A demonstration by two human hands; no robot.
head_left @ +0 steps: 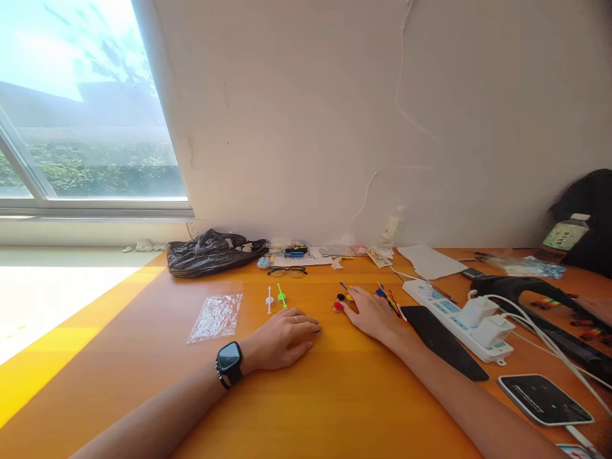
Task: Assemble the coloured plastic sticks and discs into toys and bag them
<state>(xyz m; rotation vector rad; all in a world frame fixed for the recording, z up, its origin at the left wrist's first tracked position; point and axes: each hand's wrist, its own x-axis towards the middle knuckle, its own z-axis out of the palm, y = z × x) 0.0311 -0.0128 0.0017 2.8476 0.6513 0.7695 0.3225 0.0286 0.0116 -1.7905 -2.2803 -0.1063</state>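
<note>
My left hand [287, 339] rests on the wooden table with its fingers stretched out and holds nothing. Just beyond its knuckles lie a green plastic spinner [282, 296] and a white plastic spinner [269, 299], each a disc on a thin arrow-tipped stick. My right hand [373, 312] is spread low over a group of small coloured parts. Its thumb is close to a red disc [338, 306]. A black disc [341, 297] sits beside that. A blue disc [380, 292] and several thin coloured sticks [393, 301] lie at its far side, partly hidden by the fingers.
A clear plastic bag [216, 317] lies left of my left hand. Glasses [287, 271] and a black bag [210, 254] are farther back. Right of my right arm are a black flat case [442, 341], a power strip [449, 312] with cables, and another person's hand [595, 307].
</note>
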